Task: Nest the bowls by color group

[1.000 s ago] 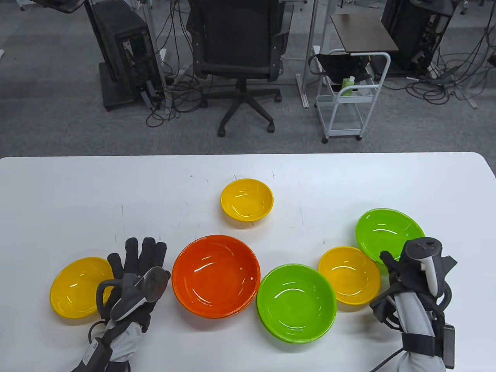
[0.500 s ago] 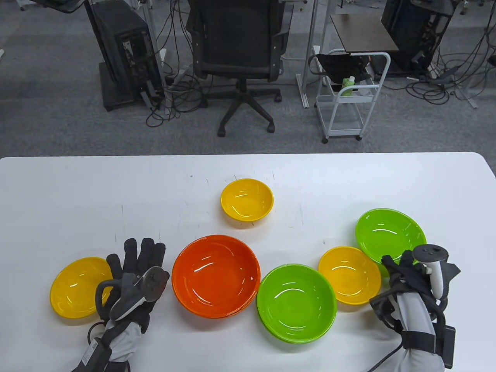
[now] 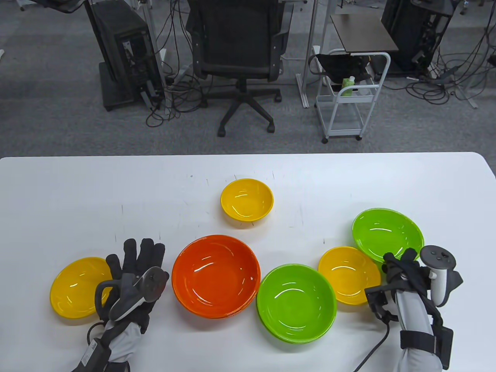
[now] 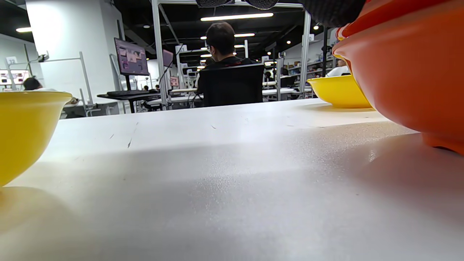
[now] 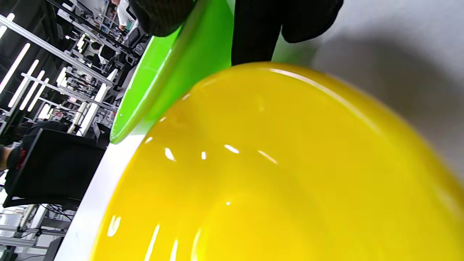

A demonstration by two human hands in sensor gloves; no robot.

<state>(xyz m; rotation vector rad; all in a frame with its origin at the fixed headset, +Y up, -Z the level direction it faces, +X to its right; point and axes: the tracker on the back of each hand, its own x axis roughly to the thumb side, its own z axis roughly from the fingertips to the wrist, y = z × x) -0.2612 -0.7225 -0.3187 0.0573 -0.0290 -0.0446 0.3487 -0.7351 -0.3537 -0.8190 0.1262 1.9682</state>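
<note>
My right hand (image 3: 399,260) grips the near rim of the right green bowl (image 3: 387,232). In the right wrist view its thumb lies on the rim's inside and its fingers (image 5: 253,29) lie under the green bowl (image 5: 188,61), just above a yellow bowl (image 5: 272,174). That yellow bowl (image 3: 348,275) sits between this green bowl and a second green bowl (image 3: 296,302). My left hand (image 3: 135,257) lies flat and open on the table between a yellow bowl (image 3: 75,286) and an orange bowl (image 3: 216,276). A small yellow bowl (image 3: 247,199) stands farther back.
The white table (image 3: 77,193) reaches to the far edge, with an office chair (image 3: 238,46) and a cart (image 3: 348,97) beyond. In the left wrist view the orange bowl (image 4: 406,72) shows a doubled rim, and the left yellow bowl (image 4: 21,130) is close by.
My right hand has shifted right and toward me and closed on the right green bowl's near rim. That bowl has shifted slightly left. My left hand has not moved.
</note>
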